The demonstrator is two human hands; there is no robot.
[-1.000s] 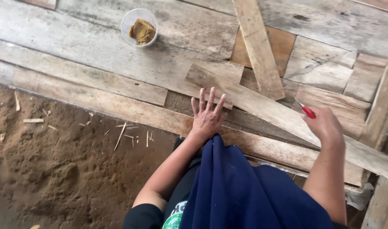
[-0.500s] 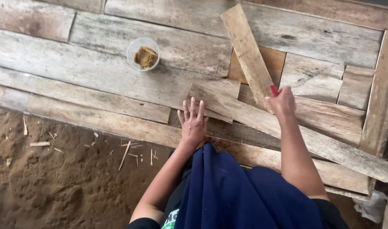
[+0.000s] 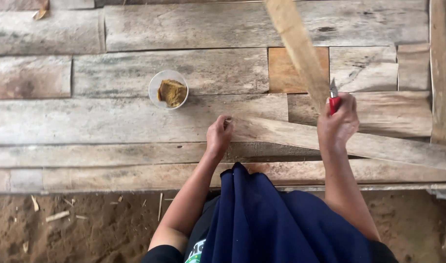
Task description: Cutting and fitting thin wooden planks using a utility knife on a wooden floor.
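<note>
the left hand (image 3: 219, 136) rests on the near end of a long weathered plank (image 3: 359, 142), its fingers curled down over the plank's tip so the end is gripped rather than lying under a flat palm. that plank runs from the hand away to the right, slanting slightly toward the lower right edge of the view, and lies on top of the other boards.

the right hand (image 3: 336, 125) is raised just above the same plank, further along it, closed in a fist round a small knife with a red handle (image 3: 334, 101); the short blade points up out of the fist. just beside the blade, a narrower pale strip of wood (image 3: 296, 46) leans across from the top of the view down toward the knife, and its lower end sits right at the blade, though whether the two touch cannot be told.

both forearms come up from a dark blue cloth (image 3: 276, 219) over the person's lap.

to the left of the left hand, set apart on the boards, stands a round clear plastic cup (image 3: 168, 89) holding a brownish-yellow lump. everything sits on a floor of grey, worn planks (image 3: 86, 117), with one orange-brown board (image 3: 286, 73) let in behind the leaning strip. nearest the person lies bare sandy soil (image 3: 86, 229) strewn with a few wood slivers.
</note>
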